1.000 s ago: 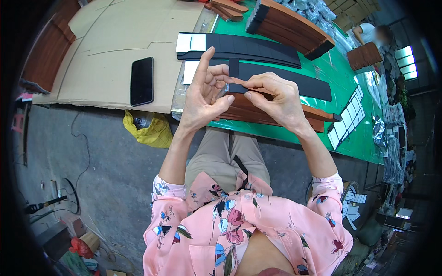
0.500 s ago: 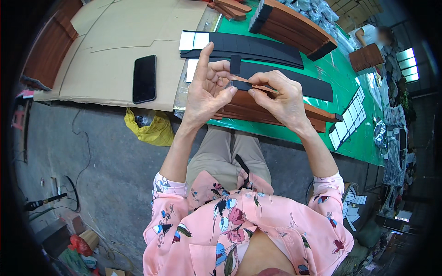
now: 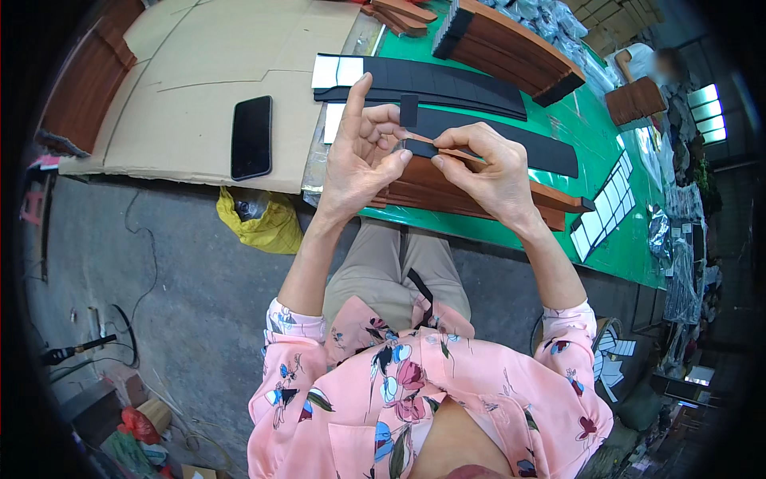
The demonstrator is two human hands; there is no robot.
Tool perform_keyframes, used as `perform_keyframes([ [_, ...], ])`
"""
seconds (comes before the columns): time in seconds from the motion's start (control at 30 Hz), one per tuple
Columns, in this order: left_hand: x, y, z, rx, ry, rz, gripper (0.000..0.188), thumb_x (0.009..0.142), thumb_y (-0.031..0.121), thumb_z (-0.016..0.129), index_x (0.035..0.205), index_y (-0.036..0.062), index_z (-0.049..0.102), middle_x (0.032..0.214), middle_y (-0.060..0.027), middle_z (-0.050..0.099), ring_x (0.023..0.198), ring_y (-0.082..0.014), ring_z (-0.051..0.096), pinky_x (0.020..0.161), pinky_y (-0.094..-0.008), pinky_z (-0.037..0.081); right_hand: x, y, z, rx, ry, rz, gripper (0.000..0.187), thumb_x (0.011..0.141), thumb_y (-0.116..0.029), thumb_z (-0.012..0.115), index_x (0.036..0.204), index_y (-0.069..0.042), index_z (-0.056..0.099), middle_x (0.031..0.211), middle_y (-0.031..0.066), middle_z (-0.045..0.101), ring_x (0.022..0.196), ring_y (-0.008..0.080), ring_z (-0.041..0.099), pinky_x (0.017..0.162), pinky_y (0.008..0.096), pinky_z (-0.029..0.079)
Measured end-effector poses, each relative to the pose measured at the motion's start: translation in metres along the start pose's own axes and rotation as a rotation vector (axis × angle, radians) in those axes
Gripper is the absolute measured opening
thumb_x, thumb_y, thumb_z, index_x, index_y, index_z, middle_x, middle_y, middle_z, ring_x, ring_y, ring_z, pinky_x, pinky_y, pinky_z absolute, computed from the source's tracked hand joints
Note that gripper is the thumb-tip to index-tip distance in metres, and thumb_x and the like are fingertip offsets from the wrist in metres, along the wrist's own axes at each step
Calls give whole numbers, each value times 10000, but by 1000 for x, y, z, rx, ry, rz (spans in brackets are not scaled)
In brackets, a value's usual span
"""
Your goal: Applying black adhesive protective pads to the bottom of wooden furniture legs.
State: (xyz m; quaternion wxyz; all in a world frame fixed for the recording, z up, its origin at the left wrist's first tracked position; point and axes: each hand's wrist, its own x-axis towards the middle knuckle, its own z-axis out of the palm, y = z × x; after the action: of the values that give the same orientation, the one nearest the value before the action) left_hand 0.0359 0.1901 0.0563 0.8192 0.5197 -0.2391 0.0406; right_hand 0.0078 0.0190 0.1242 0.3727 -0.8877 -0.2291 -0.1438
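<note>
A small black strip (image 3: 420, 148) is stretched between my two hands above the near edge of the table. My left hand (image 3: 357, 164) pinches its left end with the thumb, its index finger pointing up. Thumb and forefinger of my right hand (image 3: 492, 169) grip the other end. A small black rectangular patch (image 3: 408, 111) shows beside the curled left fingers; whether they hold it, I cannot tell. Reddish-brown wood-look slats (image 3: 435, 191) lie below my hands, one with a black end (image 3: 588, 204). Long black sheets (image 3: 447, 84) with white ends lie beyond them.
On the green tabletop (image 3: 638, 247) are a stack of brown slats (image 3: 511, 48) with black ends and a white-patched sheet (image 3: 602, 206). Cardboard (image 3: 199, 120) at left carries a phone (image 3: 251, 137). A yellow bag (image 3: 259, 227) stands below. Another person (image 3: 638, 64) is at far right.
</note>
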Motion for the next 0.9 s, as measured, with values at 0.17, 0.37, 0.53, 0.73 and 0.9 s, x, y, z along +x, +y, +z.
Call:
perform_keyframes([
  [0.17,0,-2,-1,-2,-1,20,876,722,-63,609,1428,95,114,1055,-61,492,910,-98,516,787,-218,408,-1,4,2,4,16,-20,179,687,-28,697,855,-13,638,771,75,635,716,181,605,621,280,512],
  [0.37,0,-1,0,3,12,24,872,724,-71,602,1427,93,113,1072,-64,504,911,-97,521,787,-222,414,-5,8,8,-101,66,-155,209,665,-60,711,864,-40,650,866,64,625,791,221,586,656,315,502],
  [0.53,-2,-1,0,49,-19,13,856,735,-72,584,1426,82,103,1017,-72,536,870,-86,513,787,-224,418,-10,13,9,-295,136,-323,223,660,-81,706,877,-73,657,970,44,595,851,224,567,655,326,501],
  [0.73,-4,4,1,71,-33,0,848,741,-94,557,1428,100,98,975,-72,528,810,-82,478,767,-219,416,-9,9,12,-372,136,-376,201,676,-86,685,875,-85,654,927,35,584,843,229,558,654,333,500],
  [0.9,-2,10,11,31,119,-41,823,746,-105,537,1416,48,85,1009,-87,510,886,-140,539,810,-274,457,-8,-2,13,-329,135,-315,235,677,-64,667,909,-72,634,912,39,581,843,234,556,664,332,496],
])
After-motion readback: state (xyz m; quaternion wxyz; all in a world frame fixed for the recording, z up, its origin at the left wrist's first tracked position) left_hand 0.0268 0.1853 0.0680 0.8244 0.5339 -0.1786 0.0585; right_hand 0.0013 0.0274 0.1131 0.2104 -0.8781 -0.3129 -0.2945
